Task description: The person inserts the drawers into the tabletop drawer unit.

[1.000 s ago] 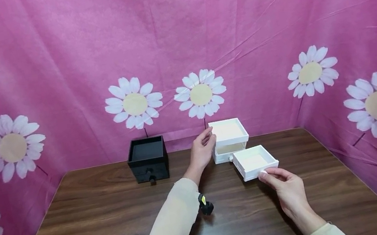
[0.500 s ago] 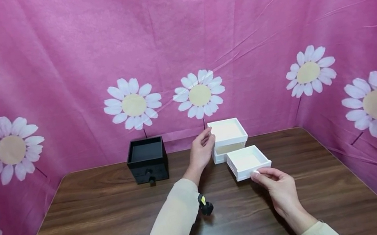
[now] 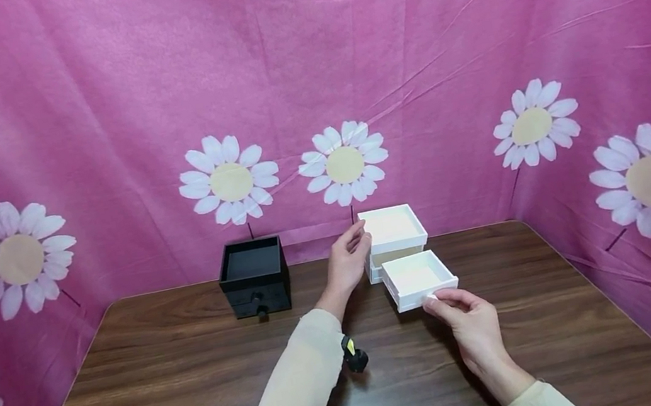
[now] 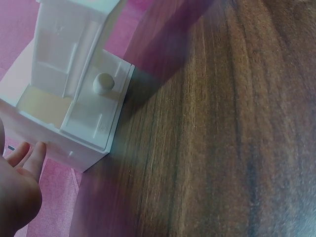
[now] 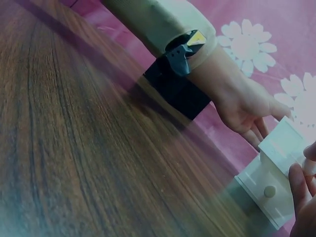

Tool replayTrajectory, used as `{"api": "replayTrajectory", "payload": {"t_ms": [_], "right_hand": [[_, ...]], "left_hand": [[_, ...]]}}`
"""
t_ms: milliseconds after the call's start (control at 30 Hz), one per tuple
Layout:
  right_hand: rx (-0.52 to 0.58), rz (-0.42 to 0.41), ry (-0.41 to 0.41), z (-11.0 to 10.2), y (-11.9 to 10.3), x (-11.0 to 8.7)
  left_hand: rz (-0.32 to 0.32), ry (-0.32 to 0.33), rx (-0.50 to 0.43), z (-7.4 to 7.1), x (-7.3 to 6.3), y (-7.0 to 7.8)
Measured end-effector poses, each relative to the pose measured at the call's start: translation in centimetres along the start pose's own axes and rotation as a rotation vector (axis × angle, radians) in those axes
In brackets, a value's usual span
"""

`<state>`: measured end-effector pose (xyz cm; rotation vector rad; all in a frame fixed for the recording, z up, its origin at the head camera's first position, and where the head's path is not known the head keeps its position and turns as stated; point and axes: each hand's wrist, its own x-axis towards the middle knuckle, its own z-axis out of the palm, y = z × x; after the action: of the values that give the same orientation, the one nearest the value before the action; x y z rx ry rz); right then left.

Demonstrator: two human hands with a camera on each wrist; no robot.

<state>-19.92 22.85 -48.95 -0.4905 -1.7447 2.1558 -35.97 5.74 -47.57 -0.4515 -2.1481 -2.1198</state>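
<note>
A small white two-tier drawer chest [image 3: 392, 226] stands at the back of the table, with its upper slot [image 4: 45, 106] bare and its lower drawer in place, a round knob [image 4: 103, 84] on the front. My right hand [image 3: 474, 329] pinches the knob of the loose white drawer [image 3: 421, 279], which is raised just in front of that slot and overlaps the chest in the head view. The drawer's inside shows nothing in it. Against the chest's left side, my left hand [image 3: 345, 264] rests with extended fingers [image 4: 34, 160] touching the wall.
A black drawer chest [image 3: 254, 276] of similar build, with knobs in front, stands to the left on the brown wooden table [image 3: 170, 394]. A pink cloth [image 3: 299, 42] with daisies hangs behind and at both sides. A black device [image 3: 355, 356] is strapped to the left wrist.
My right hand has moved the loose drawer left and slightly back, to in front of the white chest. My left hand has stayed at the chest's side.
</note>
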Motion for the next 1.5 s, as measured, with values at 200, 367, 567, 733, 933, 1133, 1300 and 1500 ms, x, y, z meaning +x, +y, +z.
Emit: {"api": "replayTrajectory", "payload": {"t_ms": [200,367,567,733,933,1133,1300,1500], "right_hand": [[-0.032,-0.014,0.002,0.5,0.0,-0.2],[-0.041,0.003,0.015,0.7,-0.2,-0.2],[-0.067,-0.006,0.016,1.0,-0.4,0.0],[-0.057,-0.02,0.025,1.4,-0.4,0.1],[-0.034,-0.023,0.028,1.7,0.0,0.2],[-0.053,-0.031,0.035,1.8,0.3,0.4],[-0.065,-0.042,0.025,1.9,0.5,0.6],[-0.051,-0.04,0.021,2.1,0.6,0.7]], "left_hand": [[-0.004,0.0,0.014,0.0,-0.1,-0.1],[-0.001,0.001,0.012,0.1,-0.1,-0.1],[0.007,0.006,-0.014,0.1,0.1,0.0],[0.012,0.009,-0.029,0.2,0.1,0.1],[-0.007,0.013,-0.022,0.3,0.1,0.1],[-0.005,-0.006,-0.007,0.2,0.0,0.1],[-0.015,-0.001,0.0,-0.1,-0.1,0.0],[0.0,-0.007,-0.007,0.0,0.0,-0.1]]}}
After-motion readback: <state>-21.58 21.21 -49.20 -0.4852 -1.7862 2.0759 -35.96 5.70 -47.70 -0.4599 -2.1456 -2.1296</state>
